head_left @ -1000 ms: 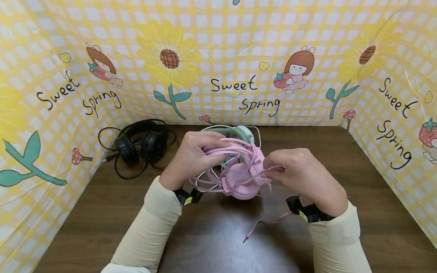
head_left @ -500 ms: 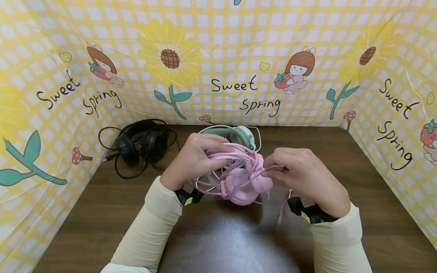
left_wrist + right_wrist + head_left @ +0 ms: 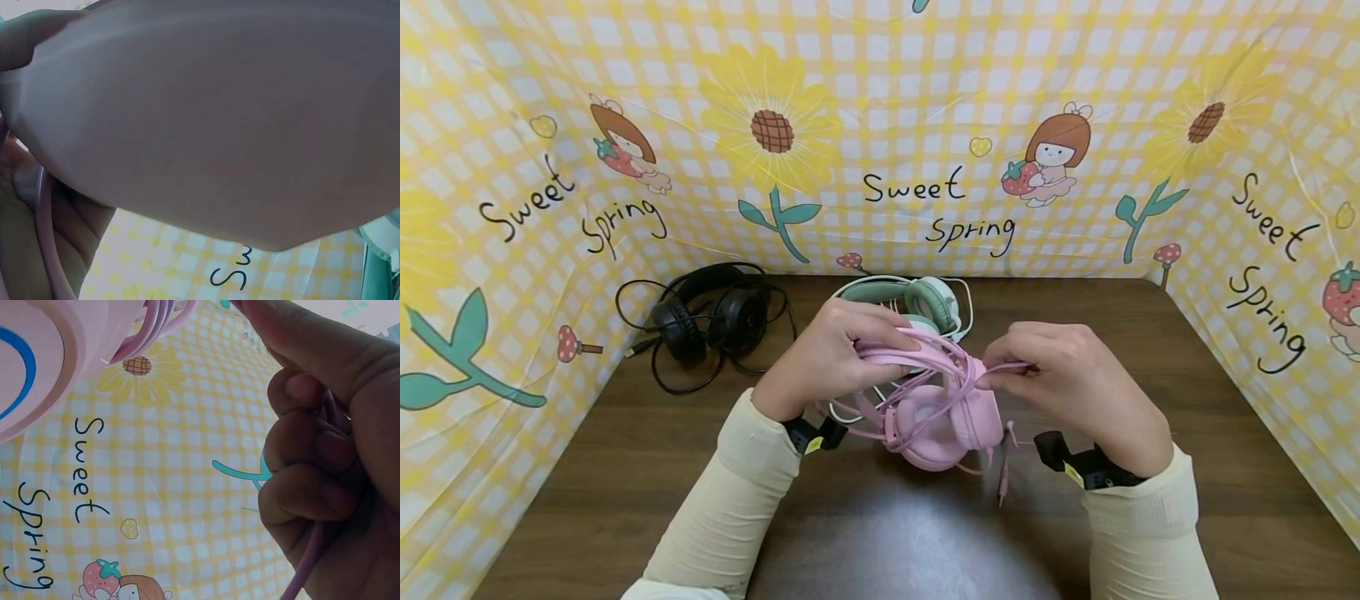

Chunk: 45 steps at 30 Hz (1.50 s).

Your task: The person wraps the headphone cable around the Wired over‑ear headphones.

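Apparently, wrapping was in hand: at frame centre, the left hand gripped the pink headset, the right hand pinched its cord; the next pass likely required steady tension.

Behind the held headset, another headset lies on the table, right of a third headset.

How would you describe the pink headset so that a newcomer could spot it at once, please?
Start at the brown table and look between the left hand and the right hand. There is the pink headset, gripped by the left hand with its cable looped across it. Its colour sets it apart from the black headset and the green-and-white headset.
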Motion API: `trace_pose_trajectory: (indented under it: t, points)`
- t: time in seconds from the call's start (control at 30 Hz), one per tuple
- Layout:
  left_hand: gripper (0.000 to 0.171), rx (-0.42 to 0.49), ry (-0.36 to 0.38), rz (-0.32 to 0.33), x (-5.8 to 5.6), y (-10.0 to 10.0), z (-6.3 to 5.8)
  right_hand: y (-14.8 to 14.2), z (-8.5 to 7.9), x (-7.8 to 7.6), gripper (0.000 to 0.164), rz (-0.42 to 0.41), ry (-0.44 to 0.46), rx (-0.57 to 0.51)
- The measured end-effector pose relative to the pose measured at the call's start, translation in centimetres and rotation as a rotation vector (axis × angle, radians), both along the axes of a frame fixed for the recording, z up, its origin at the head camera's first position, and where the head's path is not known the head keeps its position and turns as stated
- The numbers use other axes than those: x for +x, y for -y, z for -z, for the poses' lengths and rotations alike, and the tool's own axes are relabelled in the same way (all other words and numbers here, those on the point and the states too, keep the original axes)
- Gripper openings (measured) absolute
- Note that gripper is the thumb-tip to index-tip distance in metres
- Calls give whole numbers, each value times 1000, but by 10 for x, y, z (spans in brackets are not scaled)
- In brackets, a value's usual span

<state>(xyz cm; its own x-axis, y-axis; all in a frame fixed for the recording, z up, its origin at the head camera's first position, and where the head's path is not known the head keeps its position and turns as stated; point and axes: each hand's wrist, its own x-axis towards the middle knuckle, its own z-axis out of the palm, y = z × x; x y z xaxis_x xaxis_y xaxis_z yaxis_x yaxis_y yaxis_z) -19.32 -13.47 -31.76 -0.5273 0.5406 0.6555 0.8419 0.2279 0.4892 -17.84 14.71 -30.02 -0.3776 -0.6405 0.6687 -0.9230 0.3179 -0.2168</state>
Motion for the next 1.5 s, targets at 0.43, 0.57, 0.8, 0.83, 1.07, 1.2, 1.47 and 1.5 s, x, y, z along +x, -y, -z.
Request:
trace_pose_trajectory:
  t: [0.43,0.57,0.8,0.83,1.07,1.2,1.47,1.5]
  points:
    - [13,-26,55,77,0,0,1,-3,0,0,32,2,3,-25]
    - [12,-35,72,118,1,0,0,-2,0,0,31,8,-9,-22]
    - [12,-12,44,184,2,1,-3,-2,-1,-1,20,-10,9,-38]
    - [12,-3,38,193,2,2,-3,-3,-1,-1,16,-13,8,-43]
    - [16,8,7,253,1,6,-3,-5,2,-6,32,-1,-5,-49]
    - [16,25,20,272,2,8,-5,-8,5,-12,33,11,-9,-49]
    - [18,91,67,326,3,15,-8,-15,12,-26,31,36,36,-60]
    - [18,98,69,328,4,15,-8,-15,13,-27,30,34,39,-61]
